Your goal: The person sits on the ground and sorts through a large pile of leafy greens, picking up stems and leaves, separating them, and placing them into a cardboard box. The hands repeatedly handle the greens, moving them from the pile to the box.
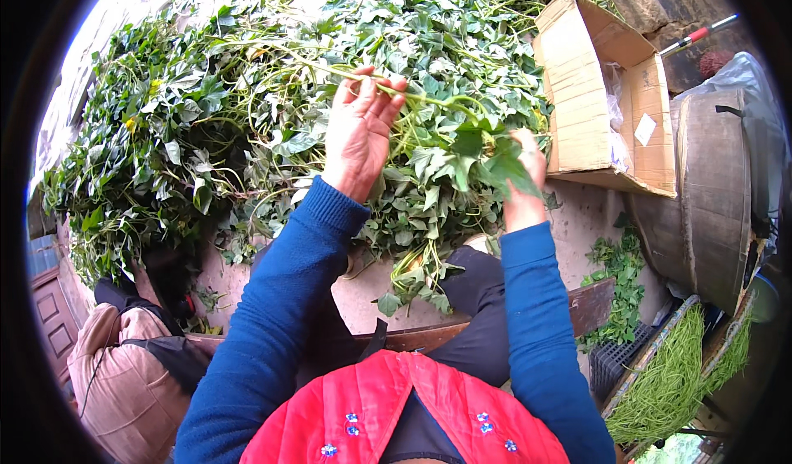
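Note:
A long green leafy vine (pixel 439 102) is stretched between my two hands above a big heap of similar vines (pixel 272 134). My left hand (pixel 360 138), palm turned up, has its fingers curled around the bare stem. At the leafy end, my right hand (pixel 530 167) is closed, and broad green leaves (pixel 487 157) partly cover its fingers. Some vines hang from the heap's near edge between my knees.
An open cardboard box (pixel 573 84) with pale plastic inside stands at the right of the heap. Beyond it is a big brown drum-like container (pixel 714 200). Thin green stems (pixel 668 377) fill a holder at lower right. A person (pixel 132 373) sits at left. A wooden bench (pixel 592 306) lies beneath me.

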Action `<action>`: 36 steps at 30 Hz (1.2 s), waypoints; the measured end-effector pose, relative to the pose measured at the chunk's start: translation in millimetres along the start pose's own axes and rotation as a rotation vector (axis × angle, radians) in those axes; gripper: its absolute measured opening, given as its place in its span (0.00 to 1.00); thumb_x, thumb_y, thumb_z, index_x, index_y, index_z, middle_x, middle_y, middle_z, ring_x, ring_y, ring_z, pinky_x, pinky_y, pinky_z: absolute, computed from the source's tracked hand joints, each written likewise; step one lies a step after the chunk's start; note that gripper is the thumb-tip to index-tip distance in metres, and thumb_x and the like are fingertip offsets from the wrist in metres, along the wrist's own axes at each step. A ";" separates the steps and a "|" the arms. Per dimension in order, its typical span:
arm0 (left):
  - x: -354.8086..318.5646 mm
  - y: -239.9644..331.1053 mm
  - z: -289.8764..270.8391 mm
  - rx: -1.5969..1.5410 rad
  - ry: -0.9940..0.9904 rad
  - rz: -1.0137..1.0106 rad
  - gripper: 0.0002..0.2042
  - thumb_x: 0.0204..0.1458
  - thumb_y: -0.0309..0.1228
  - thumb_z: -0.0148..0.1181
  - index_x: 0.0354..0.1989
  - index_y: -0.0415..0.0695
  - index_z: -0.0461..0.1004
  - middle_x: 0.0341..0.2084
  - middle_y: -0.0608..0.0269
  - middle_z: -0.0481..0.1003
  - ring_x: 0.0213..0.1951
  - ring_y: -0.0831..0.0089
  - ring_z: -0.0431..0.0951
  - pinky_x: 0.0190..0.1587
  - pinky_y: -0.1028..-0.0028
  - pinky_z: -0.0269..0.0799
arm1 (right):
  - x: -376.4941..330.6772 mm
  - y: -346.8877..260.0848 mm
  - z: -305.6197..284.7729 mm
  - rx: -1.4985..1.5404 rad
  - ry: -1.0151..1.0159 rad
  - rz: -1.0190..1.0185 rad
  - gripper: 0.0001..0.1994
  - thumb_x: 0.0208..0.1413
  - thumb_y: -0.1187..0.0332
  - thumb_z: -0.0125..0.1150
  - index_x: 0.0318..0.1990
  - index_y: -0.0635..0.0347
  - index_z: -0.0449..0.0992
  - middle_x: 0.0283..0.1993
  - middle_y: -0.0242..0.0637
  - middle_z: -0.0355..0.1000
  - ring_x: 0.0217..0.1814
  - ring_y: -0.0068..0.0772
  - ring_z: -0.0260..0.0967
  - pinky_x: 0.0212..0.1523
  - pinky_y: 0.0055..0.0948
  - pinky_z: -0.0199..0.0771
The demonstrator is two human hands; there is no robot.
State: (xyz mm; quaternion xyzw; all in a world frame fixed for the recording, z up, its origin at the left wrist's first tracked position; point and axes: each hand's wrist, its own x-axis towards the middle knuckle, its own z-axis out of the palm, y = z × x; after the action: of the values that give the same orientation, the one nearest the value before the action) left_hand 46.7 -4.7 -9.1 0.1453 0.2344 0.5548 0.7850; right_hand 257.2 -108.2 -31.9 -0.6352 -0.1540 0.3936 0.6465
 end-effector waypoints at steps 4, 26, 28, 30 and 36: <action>8.6 1.7 0.4 -0.250 0.041 0.037 0.10 0.54 0.24 0.54 0.44 0.42 0.66 0.37 0.57 0.71 0.52 0.59 0.70 0.54 0.67 0.71 | 7.2 -0.5 -0.9 -0.181 0.151 -0.006 0.08 0.49 0.73 0.55 0.36 0.63 0.76 0.32 0.33 0.71 0.33 0.24 0.67 0.32 0.24 0.68; 5.8 -17.7 7.8 -0.253 -0.163 -0.078 0.10 0.56 0.25 0.51 0.47 0.45 0.65 0.37 0.58 0.73 0.51 0.61 0.71 0.54 0.66 0.70 | -5.8 34.9 14.1 0.102 -0.085 0.166 0.13 0.64 0.64 0.42 0.43 0.64 0.70 0.37 0.38 0.72 0.39 0.28 0.70 0.43 0.27 0.70; 4.8 -17.9 8.3 -0.188 -0.150 -0.052 0.10 0.57 0.26 0.50 0.47 0.45 0.63 0.35 0.62 0.73 0.47 0.61 0.74 0.50 0.68 0.72 | -13.1 23.7 15.8 0.258 -0.004 0.075 0.08 0.60 0.70 0.47 0.39 0.65 0.70 0.33 0.36 0.72 0.33 0.25 0.69 0.37 0.23 0.71; 14.9 -5.4 5.5 -0.216 -0.192 -0.012 0.10 0.58 0.27 0.49 0.48 0.46 0.63 0.34 0.63 0.72 0.43 0.64 0.75 0.48 0.70 0.73 | 8.0 14.1 1.5 -0.420 0.001 -0.206 0.06 0.54 0.74 0.52 0.35 0.67 0.72 0.28 0.34 0.72 0.27 0.20 0.65 0.30 0.22 0.68; 11.8 8.6 5.9 -0.233 -0.218 -0.094 0.13 0.59 0.27 0.48 0.51 0.43 0.62 0.35 0.60 0.67 0.37 0.72 0.68 0.43 0.75 0.68 | -5.0 -25.9 10.6 -0.320 -0.252 -0.299 0.15 0.56 0.72 0.54 0.51 0.65 0.72 0.47 0.37 0.73 0.47 0.24 0.69 0.49 0.22 0.67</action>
State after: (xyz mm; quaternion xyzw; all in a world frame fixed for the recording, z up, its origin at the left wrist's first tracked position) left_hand 46.2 9.6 -2.4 0.1016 0.0884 0.5216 0.8425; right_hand 254.7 -101.2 -4.5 -0.6455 -0.3860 0.3403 0.5644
